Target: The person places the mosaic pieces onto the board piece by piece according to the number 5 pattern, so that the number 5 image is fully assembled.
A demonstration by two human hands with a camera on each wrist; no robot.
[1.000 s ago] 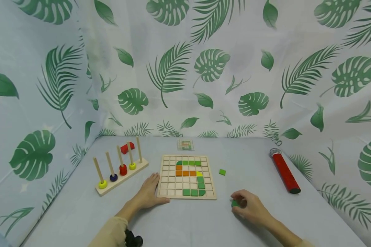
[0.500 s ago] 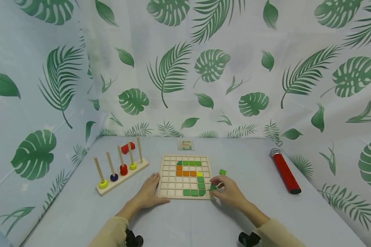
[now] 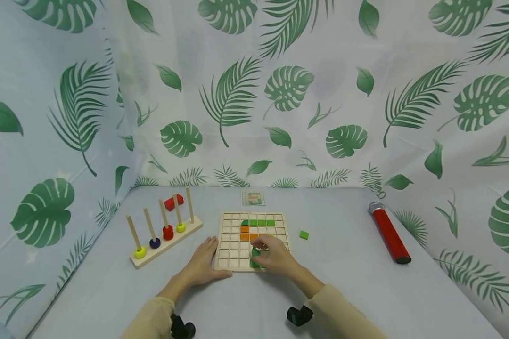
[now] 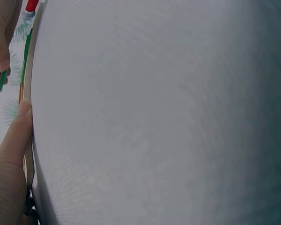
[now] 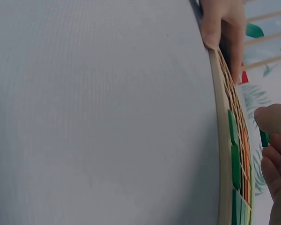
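Observation:
A wooden grid board point(image 3: 233, 252) lies on the table in the head view. My left hand point(image 3: 203, 263) rests against its left edge, fingers extended and thumb along the front corner. Over the board's front part, my right hand point(image 3: 277, 256) pinches a dark green tile point(image 5: 264, 138) between thumb and fingers. In both wrist views that tile is held above the grid, apart from it. Green tiles point(image 3: 263, 222) line a back row of the board, with orange tiles point(image 3: 244, 233) in front of them. The right hand hides most of the front-right tiles in the head view.
A loose green tile point(image 3: 304, 235) lies right of the board. To the left stands a peg rack point(image 3: 182, 231) with coloured rings, a red block point(image 3: 174, 202) behind it. A patterned card point(image 3: 253, 197) lies beyond the board. A red tube point(image 3: 389, 233) lies far right.
My right hand has carried the green tile leftward from the table at the right, past the board's right edge, to above its front part. The left hand has stayed in place.

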